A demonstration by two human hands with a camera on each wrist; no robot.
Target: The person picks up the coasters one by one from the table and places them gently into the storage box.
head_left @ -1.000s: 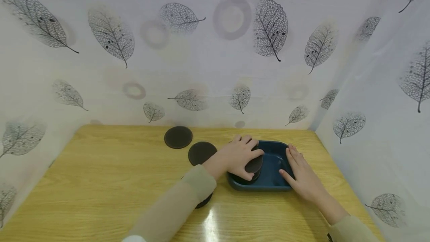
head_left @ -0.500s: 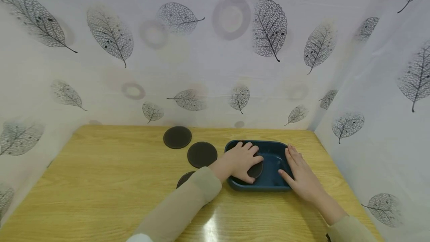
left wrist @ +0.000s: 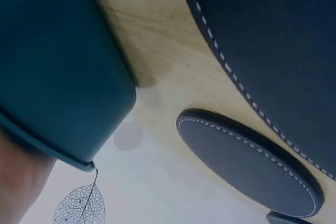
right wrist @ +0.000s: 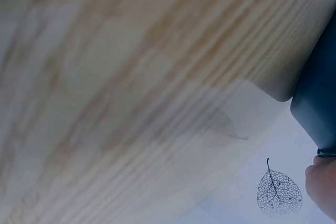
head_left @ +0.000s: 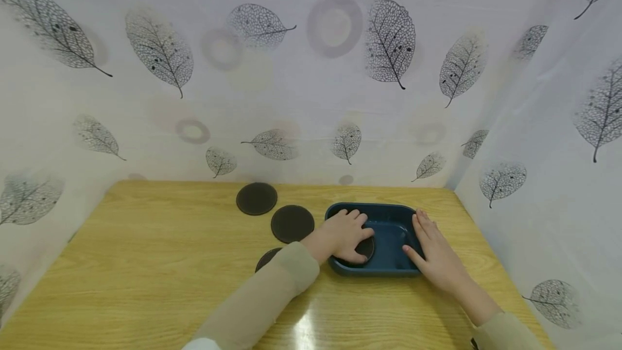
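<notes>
A dark blue rectangular tray (head_left: 392, 272) sits on the right half of the table. My left hand (head_left: 346, 237) reaches down into its left side and grips a round black coaster (head_left: 369, 251), mostly hidden under the fingers. Fairly straight, the fingers of my right hand (head_left: 439, 255) rest along the tray's right rim, with the thumb over the inside. Left of the tray lie more black coasters: one at the back (head_left: 256, 199), one nearer the tray (head_left: 292, 224), and one (head_left: 267, 258) partly covered by my left sleeve. The left wrist view shows white stitching round a coaster's edge (left wrist: 241, 163).
The wooden table (head_left: 160, 253) meets a pale curtain (head_left: 301, 91) with leaf prints along its back edge. Another curtain (head_left: 549, 188) rises on the right side. Bare wood lies left of the coasters.
My left hand has lowered the coaster into the tray and shifted slightly left with it. The sleeve has uncovered part of the nearest coaster. My right hand stays at the rim.
</notes>
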